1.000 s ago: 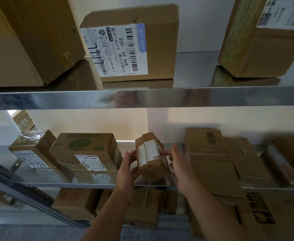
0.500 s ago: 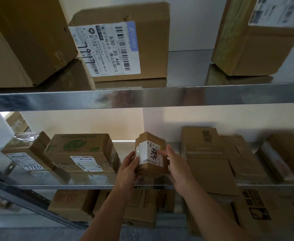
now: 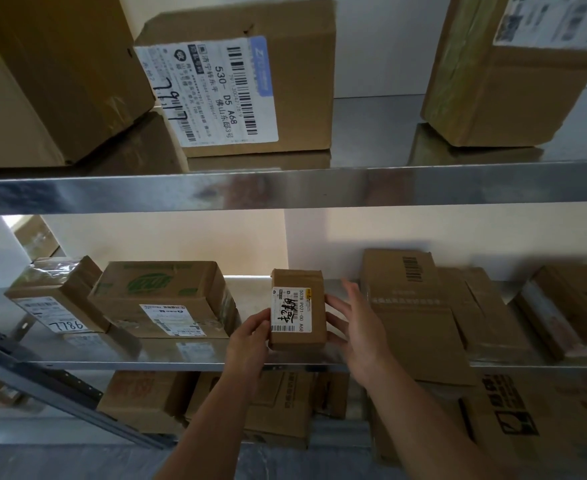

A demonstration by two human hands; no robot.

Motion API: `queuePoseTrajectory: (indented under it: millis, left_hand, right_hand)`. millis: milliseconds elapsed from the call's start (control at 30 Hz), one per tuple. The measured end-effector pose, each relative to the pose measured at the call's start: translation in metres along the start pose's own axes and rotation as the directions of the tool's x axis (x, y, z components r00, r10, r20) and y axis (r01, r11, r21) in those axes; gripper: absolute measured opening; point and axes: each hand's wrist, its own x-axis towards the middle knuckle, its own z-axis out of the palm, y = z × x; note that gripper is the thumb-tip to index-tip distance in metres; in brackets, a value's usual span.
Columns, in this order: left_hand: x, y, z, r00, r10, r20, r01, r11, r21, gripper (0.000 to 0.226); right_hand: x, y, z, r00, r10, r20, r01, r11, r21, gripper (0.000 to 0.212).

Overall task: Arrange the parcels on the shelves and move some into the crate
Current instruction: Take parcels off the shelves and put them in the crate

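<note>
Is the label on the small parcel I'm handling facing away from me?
No, the small parcel shows its white label, marked with black handwriting, toward the camera.

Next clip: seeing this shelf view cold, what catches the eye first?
First the small parcel, upright at the front of the middle shelf with its white label facing the camera; the left hand grips its left side and the right hand is open at its right side. Then the large box with a white shipping label on the upper shelf, left of centre.
</note>
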Motion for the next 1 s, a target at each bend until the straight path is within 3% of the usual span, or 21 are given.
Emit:
queuePoseTrajectory:
  millis: [233, 467, 600, 867, 1000]
  left_hand:
    - [-0.021, 0.001, 0.0, 0.995, -0.005, 0.104, 0.014, 0.996, -0.085, 0.032]
    - [-0.036, -0.018, -0.014, 0.987, -0.008, 0.162, 0.024, 0.995, -0.097, 0.065]
    - [-0.057, -0.029, -0.028, 0.99, 0.009, 0.141, 0.004, 0.996, -0.092, 0.055]
    - [-0.11, -0.061, -0.064, 1.0, 0.012, 0.019, -0.009, 0.987, -0.161, 0.066]
    - [-0.162, -0.085, -0.08, 1.0, 0.001, -0.026, -0.006, 0.985, -0.174, 0.049]
  right_hand:
    - [0.002, 0.009, -0.007, 1.0, -0.006, -0.009, 0.006, 0.999, 0.04, 0.03]
    - [0.001, 0.026, -0.007, 1.0, -0.005, 0.001, 0.005, 0.999, -0.053, 0.034]
    - [-0.001, 0.046, -0.001, 0.998, -0.064, 0.003, 0.063, 0.976, -0.208, 0.048]
    - [-0.042, 0.087, 0.012, 0.997, -0.028, 0.078, 0.055, 0.931, -0.361, 0.065]
    - [-0.079, 0.122, 0.016, 0.985, 0.042, 0.169, 0.032, 0.91, -0.413, 0.062]
